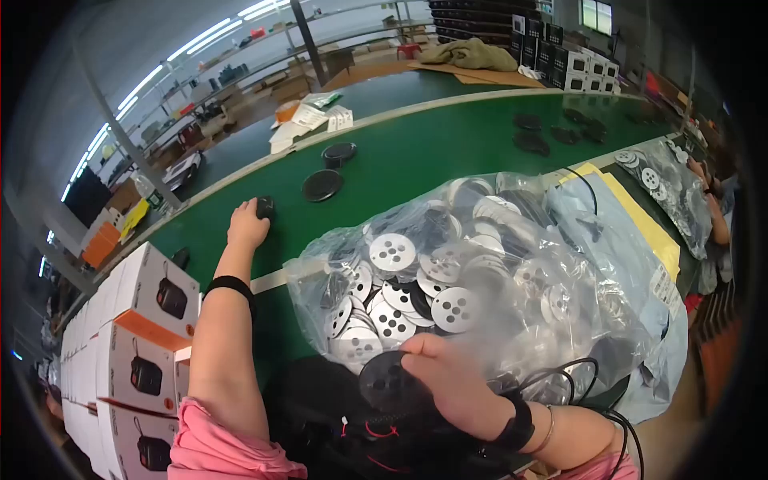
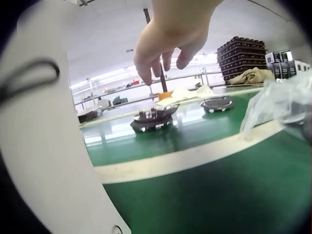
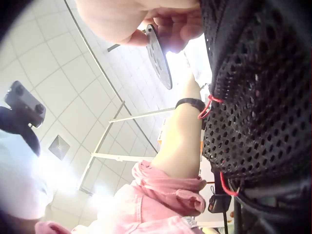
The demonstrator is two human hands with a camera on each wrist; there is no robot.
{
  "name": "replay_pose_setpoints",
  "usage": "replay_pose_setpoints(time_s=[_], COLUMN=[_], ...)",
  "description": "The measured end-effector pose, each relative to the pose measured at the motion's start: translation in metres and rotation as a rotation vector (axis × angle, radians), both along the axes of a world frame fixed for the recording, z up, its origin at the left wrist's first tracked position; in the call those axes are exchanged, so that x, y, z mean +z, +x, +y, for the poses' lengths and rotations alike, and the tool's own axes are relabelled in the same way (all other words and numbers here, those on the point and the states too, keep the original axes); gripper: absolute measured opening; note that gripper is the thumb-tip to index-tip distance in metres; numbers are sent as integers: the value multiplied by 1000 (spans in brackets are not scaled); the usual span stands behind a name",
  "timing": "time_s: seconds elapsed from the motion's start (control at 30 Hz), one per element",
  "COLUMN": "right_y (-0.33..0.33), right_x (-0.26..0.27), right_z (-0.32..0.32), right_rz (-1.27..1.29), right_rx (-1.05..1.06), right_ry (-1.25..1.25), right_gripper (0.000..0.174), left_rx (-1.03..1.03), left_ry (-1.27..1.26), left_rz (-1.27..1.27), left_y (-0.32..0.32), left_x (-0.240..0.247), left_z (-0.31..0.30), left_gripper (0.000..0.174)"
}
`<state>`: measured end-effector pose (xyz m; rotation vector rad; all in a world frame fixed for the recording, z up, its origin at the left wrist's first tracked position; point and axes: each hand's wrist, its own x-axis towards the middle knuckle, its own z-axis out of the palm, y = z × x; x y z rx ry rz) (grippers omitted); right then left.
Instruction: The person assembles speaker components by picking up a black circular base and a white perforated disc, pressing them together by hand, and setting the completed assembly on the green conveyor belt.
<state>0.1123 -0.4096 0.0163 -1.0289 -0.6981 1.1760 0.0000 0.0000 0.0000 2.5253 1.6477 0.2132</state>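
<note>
Belt [image 1: 232,180] green; sleeves [image 1: 228,444] pink; boxes [image 1: 152,296] white, orange-edged; mesh [image 3: 253,97] black.

Has a pale panelled ceiling [image 3: 63,68] overhead, crossed by thin rails. Glows with long strip lights [image 1: 200,38] at the upper left of the head view. Holds cluttered shelving [image 1: 368,30] along the back, behind a dark post [image 1: 307,40]. Includes a red stool [image 1: 409,50] and a bright window [image 1: 596,18] farther right. Stretches a green work surface [image 1: 416,148] across the middle, bordered by a pale edge.
</note>
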Motion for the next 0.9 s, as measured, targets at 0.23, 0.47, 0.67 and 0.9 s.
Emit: replay_pose_setpoints(time_s=[0.23,0.47,0.67,0.9], right_y=[4,7,3,-2], right_x=[3,-2,0,22], right_z=[6,6,6,-10], right_rz=[-50,-134,-66,-64], right_rx=[13,29,-3,-160], right_ry=[17,35,63,162], right_gripper=[8,6,7,9], left_rx=[-148,-76,-215,-333], left_ry=[416,10,-640,-436], left_rz=[2,-1202,-1661,-1715], left_y=[14,25,22,-45], left_x=[-25,14,122,170], left_z=[-5,5,-117,-277], left_gripper=[40,18,17,32])
